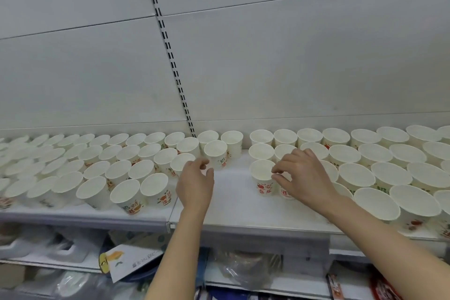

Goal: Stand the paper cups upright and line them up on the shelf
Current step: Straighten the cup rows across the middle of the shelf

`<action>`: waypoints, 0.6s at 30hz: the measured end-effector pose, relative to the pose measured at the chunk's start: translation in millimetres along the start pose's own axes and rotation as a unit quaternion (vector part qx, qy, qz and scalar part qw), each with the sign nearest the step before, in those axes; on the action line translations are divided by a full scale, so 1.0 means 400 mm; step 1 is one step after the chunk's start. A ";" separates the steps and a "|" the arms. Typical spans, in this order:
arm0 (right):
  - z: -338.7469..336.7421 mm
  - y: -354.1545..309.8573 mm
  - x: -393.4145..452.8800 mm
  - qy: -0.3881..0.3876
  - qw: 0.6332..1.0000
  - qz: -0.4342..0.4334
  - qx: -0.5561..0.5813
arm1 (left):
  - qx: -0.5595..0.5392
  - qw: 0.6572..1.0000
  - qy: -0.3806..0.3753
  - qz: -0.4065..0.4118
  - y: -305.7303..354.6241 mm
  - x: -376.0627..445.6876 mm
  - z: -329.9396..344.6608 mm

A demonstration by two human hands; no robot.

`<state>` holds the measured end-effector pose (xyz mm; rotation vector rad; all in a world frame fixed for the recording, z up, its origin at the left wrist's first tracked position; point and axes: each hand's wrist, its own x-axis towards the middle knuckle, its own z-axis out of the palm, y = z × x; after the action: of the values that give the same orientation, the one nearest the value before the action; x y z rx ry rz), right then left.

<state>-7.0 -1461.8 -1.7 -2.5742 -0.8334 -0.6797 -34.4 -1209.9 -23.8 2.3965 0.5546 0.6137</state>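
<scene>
Left hand loosely curled, holding nothing (beside upright paper cups), right hand pinched a cup rim on the shelf.

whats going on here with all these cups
A person is lining up paper cups on a white shelf. The right hand pinches the rim of a cup beside the bare gap in the middle. The left hand reaches, loosely curled, toward the cups left of the gap. Every visible cup stands upright.

Slotted upright on back panel; carton, plastic bags below.
</scene>
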 end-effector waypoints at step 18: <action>0.331 -0.519 0.162 -0.115 0.944 0.094 0.294 | -0.025 0.994 0.102 -0.041 -0.403 -0.001 -0.231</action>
<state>-45.1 -1213.0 -39.4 -2.1584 -0.7078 -0.0472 -123.3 -1050.9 -60.3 2.2649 0.7123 0.8317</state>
